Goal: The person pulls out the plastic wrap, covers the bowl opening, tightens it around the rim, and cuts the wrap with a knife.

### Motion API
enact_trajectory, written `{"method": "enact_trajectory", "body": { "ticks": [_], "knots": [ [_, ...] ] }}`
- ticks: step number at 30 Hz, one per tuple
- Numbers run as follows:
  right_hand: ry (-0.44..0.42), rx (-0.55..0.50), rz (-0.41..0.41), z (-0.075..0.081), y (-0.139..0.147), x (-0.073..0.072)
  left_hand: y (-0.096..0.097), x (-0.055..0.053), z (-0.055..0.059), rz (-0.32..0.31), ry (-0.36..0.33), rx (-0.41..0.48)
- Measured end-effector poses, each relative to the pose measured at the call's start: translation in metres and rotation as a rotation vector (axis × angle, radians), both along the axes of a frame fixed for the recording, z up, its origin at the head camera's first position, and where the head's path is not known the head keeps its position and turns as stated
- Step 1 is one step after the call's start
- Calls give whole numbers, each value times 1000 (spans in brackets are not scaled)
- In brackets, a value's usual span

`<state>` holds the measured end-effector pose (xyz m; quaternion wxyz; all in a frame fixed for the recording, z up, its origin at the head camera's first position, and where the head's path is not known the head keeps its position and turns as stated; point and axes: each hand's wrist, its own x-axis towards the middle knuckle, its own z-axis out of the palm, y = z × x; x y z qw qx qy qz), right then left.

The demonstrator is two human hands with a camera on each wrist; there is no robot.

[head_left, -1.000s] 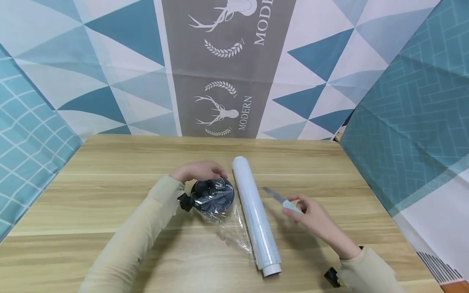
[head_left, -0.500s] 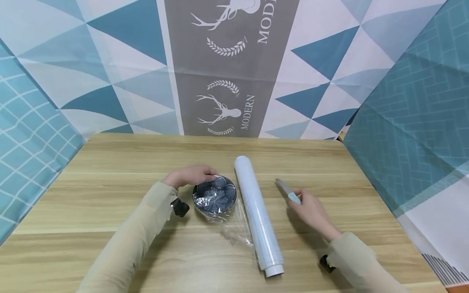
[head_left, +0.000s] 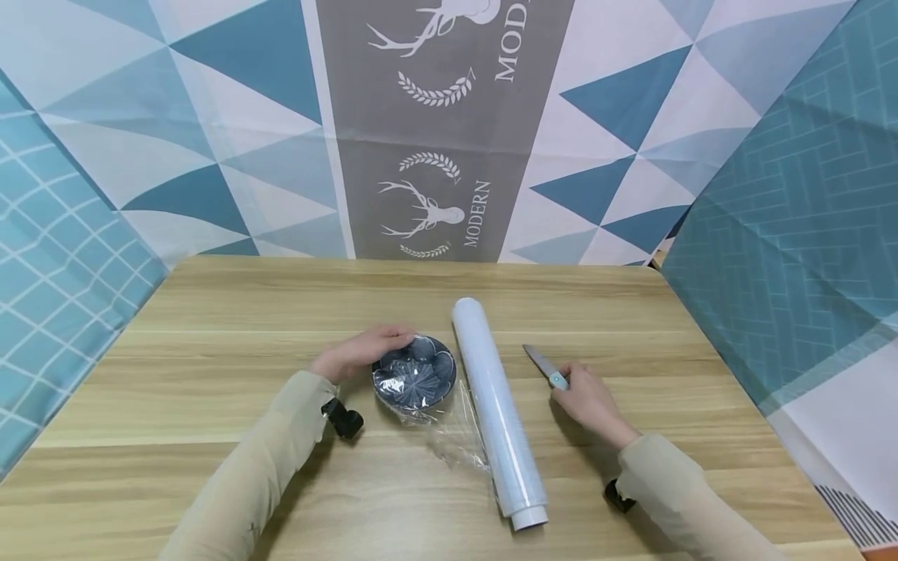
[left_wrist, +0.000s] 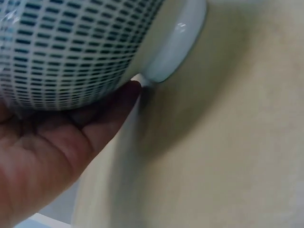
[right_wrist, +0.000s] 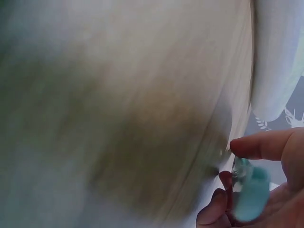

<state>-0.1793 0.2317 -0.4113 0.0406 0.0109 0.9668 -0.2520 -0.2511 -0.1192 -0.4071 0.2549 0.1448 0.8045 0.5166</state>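
A dark blue bowl with a flower-like inside stands on the table, clear plastic film over it and trailing to the right. My left hand holds the bowl at its upper left rim; in the left wrist view its fingers lie along the patterned outside of the bowl, above the white foot. To the right of the plastic wrap roll, my right hand grips a small knife by its light blue handle. The blade points up and left, apart from the roll.
The wooden table meets a patterned cloth backdrop at its far edge. Hanging cloths flank it on the left and right. The long wrap roll lies between the bowl and the knife.
My left hand has shifted left from over the bowl's far edge to its upper left rim. My right hand has turned and moved slightly up with the knife. Bowl and roll stay nearly in place.
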Motion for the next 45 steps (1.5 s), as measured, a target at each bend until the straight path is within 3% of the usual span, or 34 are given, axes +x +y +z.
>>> {"method": "enact_trajectory", "body": {
  "ticks": [8, 11, 16, 22, 26, 34, 39, 45],
  "knots": [
    [-6, -7, 4, -1, 0, 0, 6, 7, -14, 149, -200, 304],
    [-10, -15, 13, 0, 0, 1, 7, 10, -17, 184, -229, 361],
    [-35, -41, 28, 1, 1, 1, 7, 13, -20, 224, -242, 360],
    [-75, -42, 53, 8, 1, 1, 8, 14, -20, 237, -201, 341],
    [-112, -42, 94, 28, -3, -2, 10, 13, -20, 246, -185, 326],
    [-47, -77, 196, 73, -39, -6, 10, 15, -20, 265, -173, 318],
    [-76, -245, 242, 84, -73, -5, 10, 17, -18, 268, -174, 317],
    [-369, -680, 171, 84, -112, -9, 11, 16, -19, 270, -164, 316]
  ]
}}
